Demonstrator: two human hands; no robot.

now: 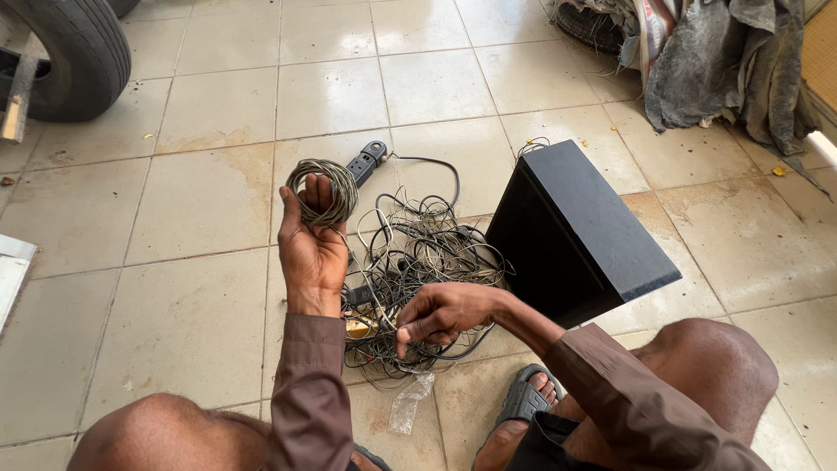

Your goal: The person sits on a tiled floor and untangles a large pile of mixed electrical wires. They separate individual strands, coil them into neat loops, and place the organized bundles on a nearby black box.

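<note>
Near, at the floor's bottom edge: we saw two bent knees, one black sandal point(523, 397) on one foot, and one scrap of clear plastic wrap point(410, 401) lying on the tiled floor point(200, 209).
Right hand: our right hand point(440, 314) hung over the near side of the tangled wires point(418, 262), its fingers point(410, 336) pinched together on a strand that was too thin for us to make out clearly.
Left hand: our left hand point(312, 244) was raised, fingers curled around one neat wire coil point(323, 187), the thumb passing through its ring.
Where the wire lay: one wound coil in the left hand, one loose heap on the floor just beside the black speaker box point(580, 231).
Doing it well, in our judgement: feed the strand slowly, keep each loop the same width, and free knots from the heap before pulling.
Middle: one black power strip point(366, 161) lay beyond the heap, its cord curving back into it.
Far: one tyre point(74, 57) at the top left corner, another half hidden under one pile of grey cloth point(724, 61) at the top right.
</note>
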